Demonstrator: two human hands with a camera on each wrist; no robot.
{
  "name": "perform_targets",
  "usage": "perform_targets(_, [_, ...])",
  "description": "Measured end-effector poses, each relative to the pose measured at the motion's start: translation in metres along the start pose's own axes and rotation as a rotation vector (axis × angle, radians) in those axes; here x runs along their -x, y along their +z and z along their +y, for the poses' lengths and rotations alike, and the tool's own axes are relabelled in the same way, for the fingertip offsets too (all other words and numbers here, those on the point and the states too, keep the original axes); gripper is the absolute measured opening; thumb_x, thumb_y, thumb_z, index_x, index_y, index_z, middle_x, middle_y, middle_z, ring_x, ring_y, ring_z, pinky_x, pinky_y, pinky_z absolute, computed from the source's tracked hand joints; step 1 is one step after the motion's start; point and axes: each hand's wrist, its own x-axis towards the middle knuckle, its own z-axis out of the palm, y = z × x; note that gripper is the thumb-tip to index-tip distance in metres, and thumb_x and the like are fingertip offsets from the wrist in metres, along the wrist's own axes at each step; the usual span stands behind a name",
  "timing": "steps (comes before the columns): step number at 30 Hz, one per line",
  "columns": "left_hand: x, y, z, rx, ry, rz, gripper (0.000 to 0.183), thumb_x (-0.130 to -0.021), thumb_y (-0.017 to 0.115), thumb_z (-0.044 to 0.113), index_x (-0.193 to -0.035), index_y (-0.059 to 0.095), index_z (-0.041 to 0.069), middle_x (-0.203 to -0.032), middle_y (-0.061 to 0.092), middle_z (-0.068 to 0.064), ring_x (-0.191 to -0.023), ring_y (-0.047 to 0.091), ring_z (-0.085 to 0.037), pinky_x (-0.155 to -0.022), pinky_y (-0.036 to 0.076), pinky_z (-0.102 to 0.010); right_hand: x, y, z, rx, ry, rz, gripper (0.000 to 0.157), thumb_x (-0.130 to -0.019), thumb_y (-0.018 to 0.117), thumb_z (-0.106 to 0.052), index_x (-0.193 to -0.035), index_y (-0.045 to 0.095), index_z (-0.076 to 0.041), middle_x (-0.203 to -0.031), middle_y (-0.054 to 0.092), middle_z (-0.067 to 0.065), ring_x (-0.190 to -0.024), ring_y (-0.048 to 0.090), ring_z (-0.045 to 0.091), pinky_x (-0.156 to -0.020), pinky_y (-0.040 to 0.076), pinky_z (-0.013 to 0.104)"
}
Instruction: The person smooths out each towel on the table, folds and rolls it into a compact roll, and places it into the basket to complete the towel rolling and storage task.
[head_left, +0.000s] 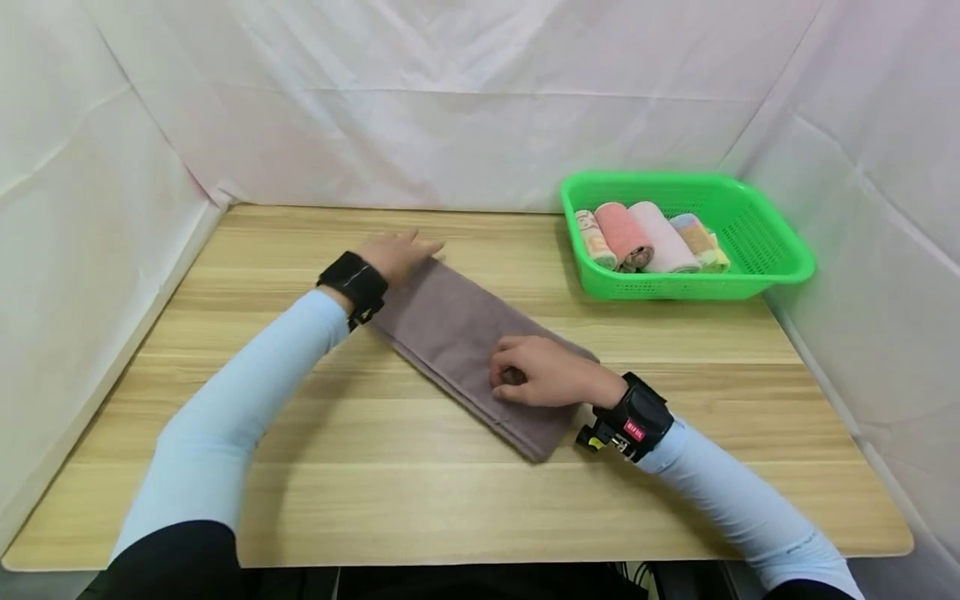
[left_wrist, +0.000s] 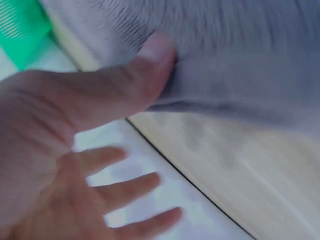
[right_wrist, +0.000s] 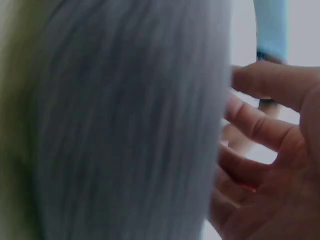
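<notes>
A folded grey-brown towel lies slantwise on the table, a long strip with its layered edge toward the person. At its far left end is my left hand. In the left wrist view the thumb touches the towel near its edge, while the other fingers stand spread apart from it. My right hand rests over the near right part, fingers bent and fingertips down at the cloth. The right wrist view has its fingers beside the blurred towel.
A green plastic basket stands at the back right of the wooden table. Several rolled towels, including a pink one and a pale one, lie in its left part. White cloth walls border the table's back and sides.
</notes>
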Motion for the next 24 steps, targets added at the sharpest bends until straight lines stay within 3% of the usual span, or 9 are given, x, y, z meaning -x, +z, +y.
perform_targets(3, [-0.034, 0.007, 0.002, -0.167, -0.031, 0.193, 0.066, -0.091, 0.059, 0.007, -0.15, 0.034, 0.023, -0.141, 0.036, -0.026, -0.097, 0.054, -0.045, -0.064, 0.048, -0.051, -0.001, 0.004, -0.01, 0.01, -0.063, -0.049, 0.02, -0.083, 0.067, -0.029, -0.102, 0.068, -0.023, -0.126, 0.053, 0.0, -0.111, 0.05, 0.014, -0.09, 0.039, 0.028])
perform_targets(5, [-0.053, 0.015, 0.004, -0.252, -0.078, 0.276, 0.057, -0.097, 0.054, 0.019, -0.15, 0.035, 0.024, -0.136, 0.04, -0.024, -0.088, 0.055, -0.042, -0.061, 0.048, -0.051, -0.002, 0.008, -0.014, 0.018, -0.094, -0.102, 0.04, -0.081, 0.068, -0.032, -0.12, 0.065, -0.02, -0.143, 0.041, 0.008, -0.129, 0.035, 0.021, -0.104, 0.027, 0.04])
perform_targets(7, [-0.067, 0.023, 0.007, -0.309, -0.129, 0.327, 0.054, -0.098, 0.052, 0.029, -0.15, 0.036, 0.025, -0.132, 0.044, -0.022, -0.084, 0.056, -0.039, -0.058, 0.048, -0.051, -0.003, 0.013, -0.017, 0.041, -0.098, -0.155, 0.059, -0.081, 0.068, -0.041, -0.136, 0.055, -0.022, -0.152, 0.027, 0.009, -0.138, 0.019, 0.026, -0.107, 0.013, 0.052])
perform_targets(10, [-0.073, 0.023, 0.019, -0.305, -0.141, 0.351, 0.054, -0.099, 0.05, 0.03, -0.15, 0.035, 0.022, -0.138, 0.039, -0.024, -0.093, 0.056, -0.041, -0.061, 0.049, -0.052, -0.007, 0.021, -0.018, 0.09, -0.06, -0.192, 0.076, -0.082, 0.063, -0.056, -0.148, 0.039, -0.028, -0.156, 0.012, 0.007, -0.14, 0.004, 0.028, -0.102, 0.002, 0.064])
perform_targets(15, [-0.073, 0.015, 0.032, -0.265, -0.128, 0.339, 0.06, -0.098, 0.051, 0.029, -0.153, 0.029, 0.017, -0.148, 0.023, -0.026, -0.109, 0.05, -0.041, -0.067, 0.049, -0.051, -0.021, 0.023, -0.017, 0.164, 0.035, -0.204, 0.084, -0.082, 0.05, -0.07, -0.153, 0.025, -0.032, -0.157, 0.003, 0.006, -0.14, -0.002, 0.03, -0.099, 0.002, 0.068])
perform_targets(19, [-0.064, 0.008, 0.04, -0.146, -0.129, 0.296, 0.059, -0.099, 0.047, 0.031, -0.153, 0.027, 0.018, -0.151, 0.015, -0.025, -0.114, 0.047, -0.042, -0.076, 0.046, -0.054, -0.031, 0.018, -0.008, 0.207, 0.109, -0.217, 0.085, -0.082, 0.045, -0.074, -0.153, 0.021, -0.034, -0.157, 0.003, 0.007, -0.14, -0.002, 0.03, -0.098, 0.003, 0.068])
perform_targets(21, [-0.056, 0.005, 0.046, -0.088, -0.104, 0.272, 0.059, -0.098, 0.048, 0.033, -0.152, 0.029, 0.017, -0.152, 0.014, -0.024, -0.119, 0.043, -0.043, -0.082, 0.043, -0.056, -0.034, 0.015, 0.001, 0.209, 0.141, -0.222, 0.086, -0.081, 0.046, -0.074, -0.153, 0.02, -0.035, -0.157, 0.003, 0.007, -0.14, -0.002, 0.029, -0.099, 0.002, 0.067])
perform_targets(24, [-0.037, 0.002, 0.057, -0.027, -0.051, 0.238, 0.062, -0.095, 0.054, 0.036, -0.149, 0.034, 0.013, -0.148, 0.025, -0.022, -0.122, 0.04, -0.041, -0.087, 0.04, -0.056, -0.035, 0.01, 0.014, 0.197, 0.164, -0.235, 0.089, -0.08, 0.052, -0.072, -0.154, 0.019, -0.034, -0.157, 0.002, 0.007, -0.14, -0.003, 0.029, -0.1, 0.001, 0.066])
